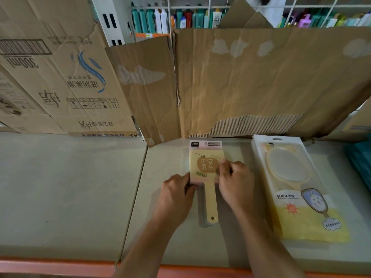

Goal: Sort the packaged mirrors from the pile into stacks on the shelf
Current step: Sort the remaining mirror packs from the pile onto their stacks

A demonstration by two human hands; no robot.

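A small yellow hand mirror in a pink card sleeve lies flat on the grey shelf, its handle pointing toward me. My left hand grips the sleeve's lower left corner. My right hand pinches the sleeve's right edge. To the right lies a stack of larger packaged mirrors in clear bags with a yellow printed card and a rabbit picture; neither hand touches it.
Torn cardboard sheets stand along the back of the shelf, with a printed carton at the left. Teal packages lie at the far right. An orange strip edges the shelf front. Bottles fill the racks behind.
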